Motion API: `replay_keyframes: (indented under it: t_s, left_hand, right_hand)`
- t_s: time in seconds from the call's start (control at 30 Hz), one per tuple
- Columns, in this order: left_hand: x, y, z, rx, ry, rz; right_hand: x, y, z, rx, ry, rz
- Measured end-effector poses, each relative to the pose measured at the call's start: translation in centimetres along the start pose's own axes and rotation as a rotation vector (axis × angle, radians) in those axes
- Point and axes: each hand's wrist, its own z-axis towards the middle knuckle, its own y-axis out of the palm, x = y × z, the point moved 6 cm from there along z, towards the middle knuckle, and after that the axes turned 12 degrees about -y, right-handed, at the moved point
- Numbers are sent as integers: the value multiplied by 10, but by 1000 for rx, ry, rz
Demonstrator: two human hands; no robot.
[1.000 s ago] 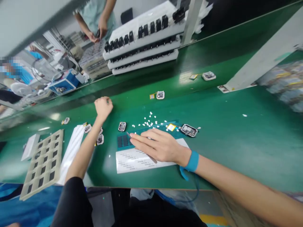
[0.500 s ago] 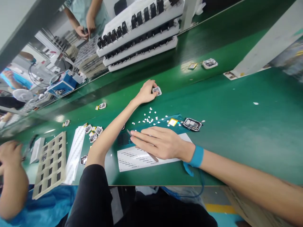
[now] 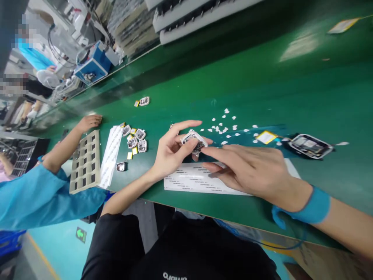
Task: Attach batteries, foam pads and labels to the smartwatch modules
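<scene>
My left hand holds a small white electronic device casing, its circuitry showing, with fingers and thumb around it. At its right edge the index fingertip of my right hand meets the casing. Tucked under the right fingers is a pair of metal tweezers, mostly hidden. Below both hands lies a white printed sheet. Small white stickers or tabs are scattered just beyond them. To the right is a dark-rimmed open device, with a yellow-edged battery beside it.
Several white casings with yellow-edged batteries cluster at the left. Past them are another printed sheet and a beige compartment tray, near a co-worker's arm. A blue box stands behind. My right wrist wears a corded blue band.
My left hand has come back from farther up the bench with the casing. My right hand now meets it there. The view has shifted, and the co-worker's arm reaches over the tray.
</scene>
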Motion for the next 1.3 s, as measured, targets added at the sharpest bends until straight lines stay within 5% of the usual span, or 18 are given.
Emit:
replay_keyframes:
  t_s: [0.4,0.9,1.07,1.3]
  left_hand:
    - [-25,6,-16,3,175,-39]
    - [-23,15,-23,92,297,137]
    - [-29,11,-18,126,160,6]
    - [-44,23,-13,-98,-138,-52]
  right_hand:
    - [-1,2,0,-174,96,-16]
    - [-3,5,-8,-233,120,82]
    - [12,10,-12,-233,256,127]
    - [19,10,-9,-222,226,97]
